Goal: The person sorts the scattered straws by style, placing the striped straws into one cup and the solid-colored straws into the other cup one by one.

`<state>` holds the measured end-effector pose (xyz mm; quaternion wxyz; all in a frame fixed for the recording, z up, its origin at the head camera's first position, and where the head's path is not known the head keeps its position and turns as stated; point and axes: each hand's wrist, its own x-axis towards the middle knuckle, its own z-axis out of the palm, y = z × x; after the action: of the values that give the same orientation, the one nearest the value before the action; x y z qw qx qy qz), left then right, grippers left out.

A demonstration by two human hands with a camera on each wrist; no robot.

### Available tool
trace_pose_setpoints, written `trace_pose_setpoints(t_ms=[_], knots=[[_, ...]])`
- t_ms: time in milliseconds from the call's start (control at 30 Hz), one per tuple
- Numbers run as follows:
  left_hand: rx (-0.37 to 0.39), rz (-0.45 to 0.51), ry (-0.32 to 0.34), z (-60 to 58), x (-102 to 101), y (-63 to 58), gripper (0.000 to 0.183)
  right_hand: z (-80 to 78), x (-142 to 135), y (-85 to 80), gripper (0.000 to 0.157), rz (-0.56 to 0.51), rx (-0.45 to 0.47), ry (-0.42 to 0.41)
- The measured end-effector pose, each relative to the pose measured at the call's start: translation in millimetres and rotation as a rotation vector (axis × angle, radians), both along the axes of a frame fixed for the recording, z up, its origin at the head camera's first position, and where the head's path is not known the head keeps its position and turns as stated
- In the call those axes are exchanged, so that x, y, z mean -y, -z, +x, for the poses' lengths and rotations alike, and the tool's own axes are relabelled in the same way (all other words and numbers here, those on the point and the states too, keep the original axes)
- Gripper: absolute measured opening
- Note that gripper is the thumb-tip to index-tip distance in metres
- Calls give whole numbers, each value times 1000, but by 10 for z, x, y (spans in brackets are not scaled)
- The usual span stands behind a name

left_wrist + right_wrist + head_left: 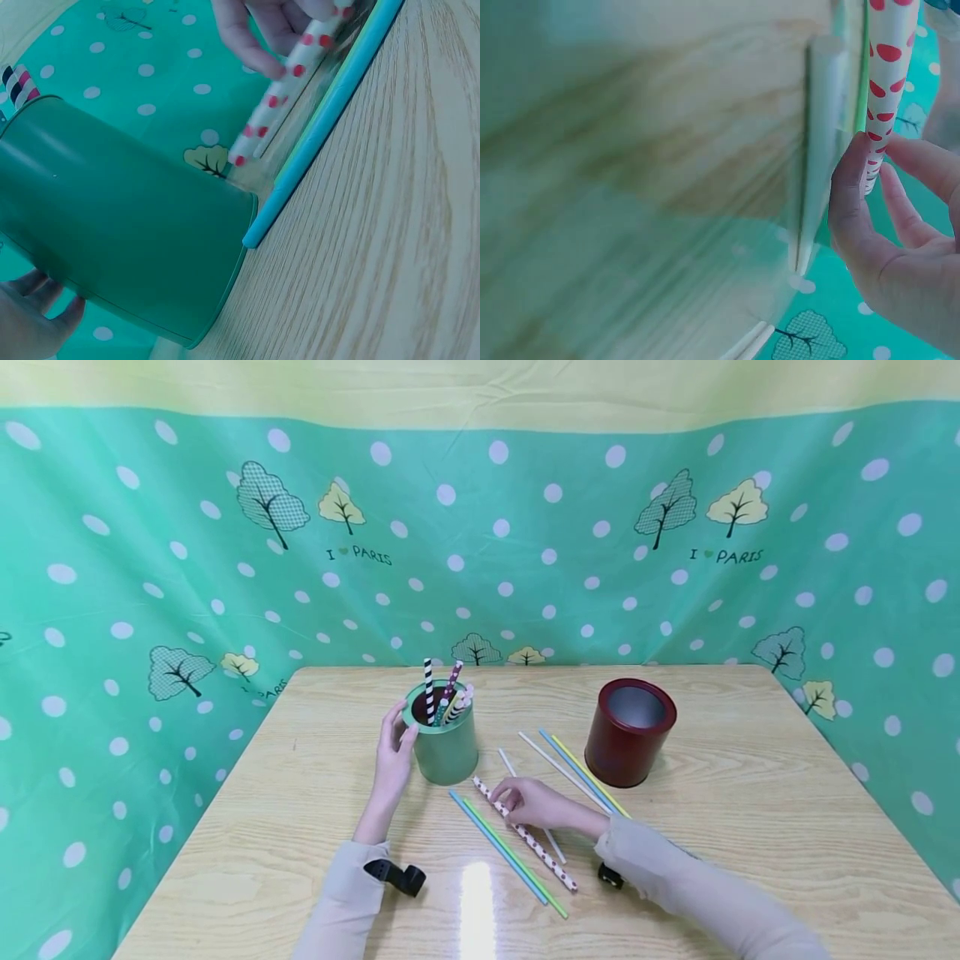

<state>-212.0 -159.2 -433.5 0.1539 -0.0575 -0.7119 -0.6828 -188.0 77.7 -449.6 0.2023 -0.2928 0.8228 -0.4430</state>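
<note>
Pinching spotted straw (540,851) near base of green can (447,756): right hand (532,803), thumb to fingers. Left hand (393,750) curls round can. Light pressure best; avoid flattening straw, nudging nearby blue straw (497,846).

A pale wood-grain desk (247,860) carries a bright, elongated glare of light (477,910) near its front, and behind its far edge and along both sides hangs a teal cloth (517,556) scattered with white dots (498,452), topped by a pale yellow band (480,389). High on the cloth, left and right, a checked tree (272,503) stands beside a smaller yellow tree (341,508), with "I PARIS" lettering (360,556) and a small heart printed below each pair. More such tree pairs show lower down, one just above the desk's far edge and others toward the sides.
</note>
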Motion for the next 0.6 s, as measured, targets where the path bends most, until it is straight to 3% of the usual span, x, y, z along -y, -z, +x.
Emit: trace_pose_setpoints(t_ms=[333,600], knots=[[-14,0,-9,-5,-9,13,44,19,-44,-121,32,-132,58,64],[-13,12,0,-2,-10,12,44,45,-60,-239,32,-168,58,106]])
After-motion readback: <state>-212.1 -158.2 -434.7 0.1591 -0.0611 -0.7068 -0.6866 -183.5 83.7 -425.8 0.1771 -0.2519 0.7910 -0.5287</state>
